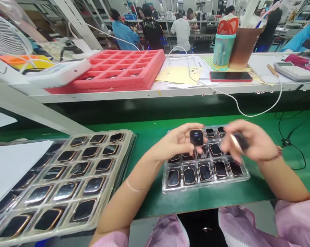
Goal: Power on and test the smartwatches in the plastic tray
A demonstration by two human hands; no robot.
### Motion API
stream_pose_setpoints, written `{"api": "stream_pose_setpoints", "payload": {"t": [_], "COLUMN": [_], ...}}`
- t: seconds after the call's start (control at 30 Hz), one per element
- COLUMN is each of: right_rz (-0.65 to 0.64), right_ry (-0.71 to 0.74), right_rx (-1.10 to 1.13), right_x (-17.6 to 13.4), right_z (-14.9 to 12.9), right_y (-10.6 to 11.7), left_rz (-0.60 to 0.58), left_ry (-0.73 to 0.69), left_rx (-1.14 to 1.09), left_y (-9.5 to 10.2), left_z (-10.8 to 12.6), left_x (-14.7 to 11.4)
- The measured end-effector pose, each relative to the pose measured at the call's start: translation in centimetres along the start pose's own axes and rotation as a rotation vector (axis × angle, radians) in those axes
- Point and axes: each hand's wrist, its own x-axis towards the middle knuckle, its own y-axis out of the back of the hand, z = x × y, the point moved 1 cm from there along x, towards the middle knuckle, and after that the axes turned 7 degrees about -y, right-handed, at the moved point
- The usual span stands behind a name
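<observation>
My left hand (182, 140) grips a smartwatch body (196, 137) by its edges, its dark screen lit with small text. In my right hand (255, 140), blurred by motion, is a second watch body (239, 141), tilted so its metal rim shows. Both hands are above a clear plastic tray (167, 187) whose pockets hold several square, dark-faced watch bodies with gold rims. Parts of the tray's far rows are hidden behind my hands. To the left, a larger stack of trays (103, 219) carries more of the same watch bodies, face up.
A white sheet (16, 168) covers part of the left trays. On the shelf are a red foam tray (149, 75), a phone (231, 76), a teal cup (223, 51) and a calculator (297, 71). A white cable (237, 103) hangs over the shelf edge. Black wires (287, 141) lie at right.
</observation>
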Motion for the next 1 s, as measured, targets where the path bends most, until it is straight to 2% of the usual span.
{"api": "stream_pose_setpoints", "payload": {"t": [0.1, 0.17, 0.23, 0.37, 0.6, 1.0], "right_rz": [0.093, 0.161, 0.200, 0.235, 0.249, 0.200], "right_ry": [0.067, 0.035, -0.031, -0.057, -0.043, -0.039], "right_rx": [0.069, 0.097, 0.089, 0.036, -0.005, -0.136], "right_x": [4.1, 6.2, 7.3, 7.5, 7.4, 7.2], "right_z": [2.7, 5.0, 7.1, 8.9, 9.5, 9.6], "right_y": [0.6, 1.4, 1.9, 2.3, 2.6, 2.4], "left_rz": [0.216, 0.322, 0.369, 0.372, 0.435, 0.424], "left_ry": [0.046, 0.057, 0.061, 0.033, -0.029, -0.053], "left_rx": [0.166, 0.240, 0.292, 0.362, 0.299, 0.282], "left_y": [1.3, 1.9, 2.3, 2.6, 2.7, 2.5], "left_z": [-3.3, -5.3, -6.7, -7.6, -7.9, -8.0], "left_x": [3.3, 4.4, 4.6, 4.2, 4.2, 4.0]}}
